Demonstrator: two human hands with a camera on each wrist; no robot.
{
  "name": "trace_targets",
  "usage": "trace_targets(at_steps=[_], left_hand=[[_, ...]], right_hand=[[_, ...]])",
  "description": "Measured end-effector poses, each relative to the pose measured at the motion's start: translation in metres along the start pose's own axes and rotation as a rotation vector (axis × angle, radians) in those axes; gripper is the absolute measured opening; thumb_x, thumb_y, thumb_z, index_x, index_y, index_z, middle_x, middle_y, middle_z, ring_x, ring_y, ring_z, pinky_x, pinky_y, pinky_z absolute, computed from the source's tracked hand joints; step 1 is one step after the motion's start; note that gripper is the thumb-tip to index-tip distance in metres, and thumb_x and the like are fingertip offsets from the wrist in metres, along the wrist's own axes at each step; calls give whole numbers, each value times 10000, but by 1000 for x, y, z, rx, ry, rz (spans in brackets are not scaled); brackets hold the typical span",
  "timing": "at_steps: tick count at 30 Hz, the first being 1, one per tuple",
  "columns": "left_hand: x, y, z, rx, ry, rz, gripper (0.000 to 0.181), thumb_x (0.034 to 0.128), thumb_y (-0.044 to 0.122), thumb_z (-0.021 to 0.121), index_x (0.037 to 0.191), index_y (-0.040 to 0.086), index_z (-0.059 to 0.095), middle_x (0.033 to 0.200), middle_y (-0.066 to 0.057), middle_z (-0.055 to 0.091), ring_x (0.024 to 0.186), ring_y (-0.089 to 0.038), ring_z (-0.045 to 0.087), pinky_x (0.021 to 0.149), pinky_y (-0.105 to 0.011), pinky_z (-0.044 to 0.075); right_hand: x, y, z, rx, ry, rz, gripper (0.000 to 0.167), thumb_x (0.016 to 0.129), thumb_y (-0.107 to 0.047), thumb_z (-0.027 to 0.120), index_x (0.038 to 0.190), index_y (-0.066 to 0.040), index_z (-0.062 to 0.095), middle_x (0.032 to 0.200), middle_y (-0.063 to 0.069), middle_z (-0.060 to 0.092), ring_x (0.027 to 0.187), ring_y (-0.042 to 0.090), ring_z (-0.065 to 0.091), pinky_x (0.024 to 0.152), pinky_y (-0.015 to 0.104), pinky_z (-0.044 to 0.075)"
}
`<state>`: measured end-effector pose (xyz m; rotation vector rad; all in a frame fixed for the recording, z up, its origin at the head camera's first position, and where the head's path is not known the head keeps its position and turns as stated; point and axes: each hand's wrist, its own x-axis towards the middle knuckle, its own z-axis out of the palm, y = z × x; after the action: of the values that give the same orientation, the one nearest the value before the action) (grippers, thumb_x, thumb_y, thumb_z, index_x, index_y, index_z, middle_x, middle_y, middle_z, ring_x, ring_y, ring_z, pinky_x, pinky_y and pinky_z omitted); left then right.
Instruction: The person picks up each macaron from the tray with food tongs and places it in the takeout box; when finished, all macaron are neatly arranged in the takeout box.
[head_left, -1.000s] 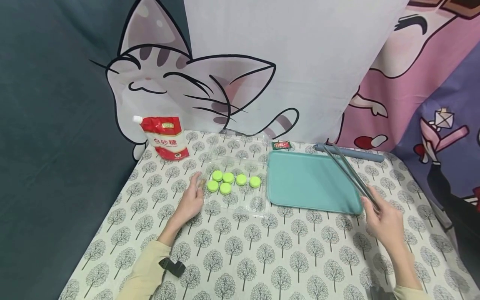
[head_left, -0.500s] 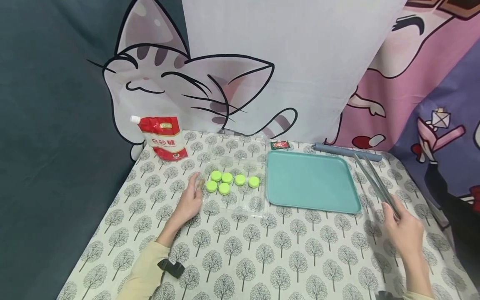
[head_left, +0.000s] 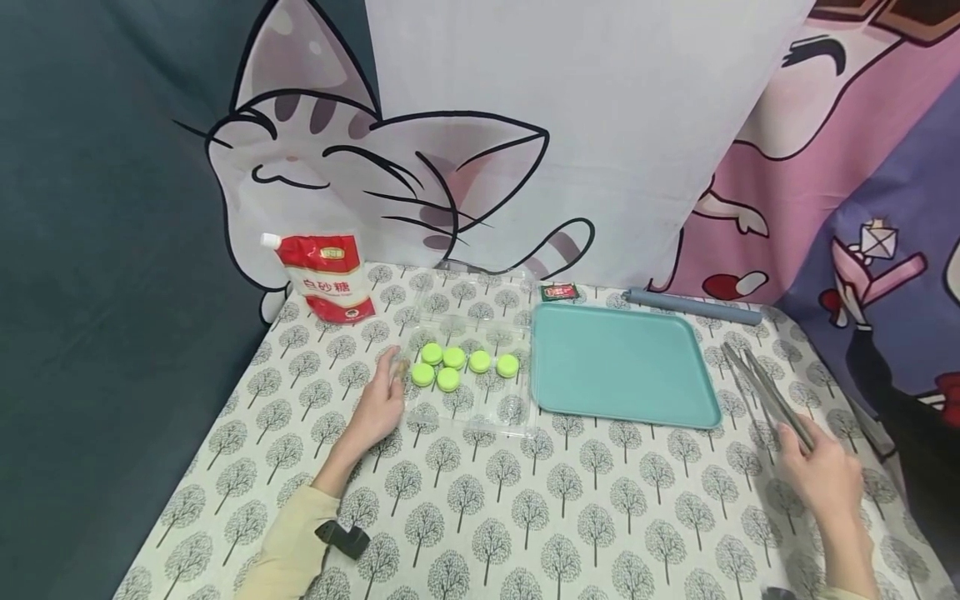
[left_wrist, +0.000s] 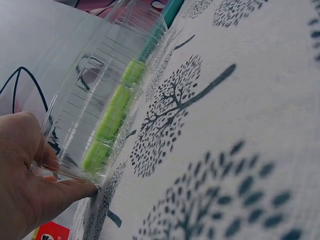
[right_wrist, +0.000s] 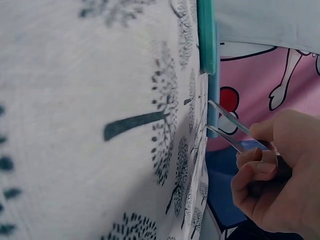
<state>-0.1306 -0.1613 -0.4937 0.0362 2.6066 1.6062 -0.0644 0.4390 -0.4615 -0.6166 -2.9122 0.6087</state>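
My left hand pinches the left wall of a clear plastic box, its thumb and fingers on either side in the left wrist view. Several green macarons sit inside the box. The box's transparent lid lies folded back behind it. My right hand grips metal tongs, to the right of the teal tray. The tips of the tongs are apart, with nothing between them, low over the tablecloth; whether they touch it I cannot tell.
A red and white sugar pouch stands at the back left. Behind the tray lie a small red and green packet and a blue-grey rolling pin. A printed curtain hangs along the table's back edge.
My right hand has moved right and toward me, taking the tongs off the tray's corner and lowering their tips beside it. My left hand and the box have stayed put.
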Motion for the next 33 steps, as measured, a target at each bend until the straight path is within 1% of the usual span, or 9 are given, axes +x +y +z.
trace_targets(at_steps=[2, 7, 14, 18, 22, 24, 27, 30, 33], left_hand=[[0, 0, 0, 2, 3, 6, 601, 1054, 45, 354, 1613, 51, 131, 1579, -262, 380, 1454, -439, 384, 1247, -553, 248], [0, 0, 0, 1, 13, 12, 598, 1051, 47, 357, 1610, 50, 145, 1571, -265, 394, 1451, -443, 387, 1247, -556, 250], [0, 1, 0, 0, 8, 6, 604, 1045, 43, 356, 1610, 49, 140, 1572, -266, 394, 1457, -447, 374, 1253, -564, 234], [0, 2, 0, -6, 4, 1, 603, 1051, 47, 354, 1612, 56, 134, 1579, -263, 384, 1447, -456, 386, 1241, -567, 266], [-1, 1, 0, -12, 5, -1, 602, 1054, 52, 359, 1612, 58, 136, 1580, -261, 383, 1439, -455, 401, 1229, -558, 303], [-1, 1, 0, -11, 9, -2, 602, 1052, 53, 360, 1612, 59, 139, 1577, -259, 389, 1445, -453, 393, 1237, -562, 283], [-1, 1, -1, -16, 9, -4, 605, 1050, 51, 360, 1612, 60, 138, 1578, -262, 387, 1450, -455, 383, 1242, -568, 268], [0, 0, 0, -18, 10, -2, 605, 1048, 47, 360, 1611, 55, 138, 1576, -269, 387, 1454, -459, 373, 1247, -570, 249], [0, -1, 1, -21, 12, 1, 606, 1046, 42, 362, 1610, 49, 140, 1575, -274, 385, 1450, -464, 376, 1242, -571, 261]], right_hand=[[1, 2, 0, -30, -18, -15, 622, 1052, -379, 415, 1515, 35, 378, 1274, 458, 521, 1059, 701, 482, 811, 710, 446], [5, 4, -2, -121, -89, -39, 674, 1037, -446, 435, 1409, 116, 425, 1184, 483, 539, 921, 678, 542, 679, 628, 480], [9, 6, -5, -217, -259, 15, 837, 1001, -591, 450, 1331, 177, 426, 1230, 480, 518, 981, 674, 539, 699, 619, 506], [9, 6, -4, -227, -305, 6, 815, 982, -601, 496, 1240, 172, 493, 1095, 441, 596, 855, 594, 589, 631, 531, 490], [8, 2, -3, -230, -283, 10, 737, 973, -554, 546, 1147, 163, 541, 969, 403, 618, 745, 484, 602, 569, 453, 445], [7, -1, -2, -240, -270, 14, 722, 972, -544, 549, 1115, 164, 558, 928, 392, 619, 723, 467, 598, 551, 444, 446], [5, -5, -2, -253, -254, 26, 681, 973, -532, 544, 999, 146, 599, 807, 335, 619, 677, 415, 580, 526, 412, 425], [4, -9, -1, -270, -243, 52, 638, 967, -524, 552, 849, 100, 617, 707, 267, 596, 642, 374, 562, 513, 398, 410], [3, -11, 0, -278, -235, 74, 617, 956, -517, 575, 790, 77, 610, 697, 274, 585, 647, 384, 565, 517, 416, 423]])
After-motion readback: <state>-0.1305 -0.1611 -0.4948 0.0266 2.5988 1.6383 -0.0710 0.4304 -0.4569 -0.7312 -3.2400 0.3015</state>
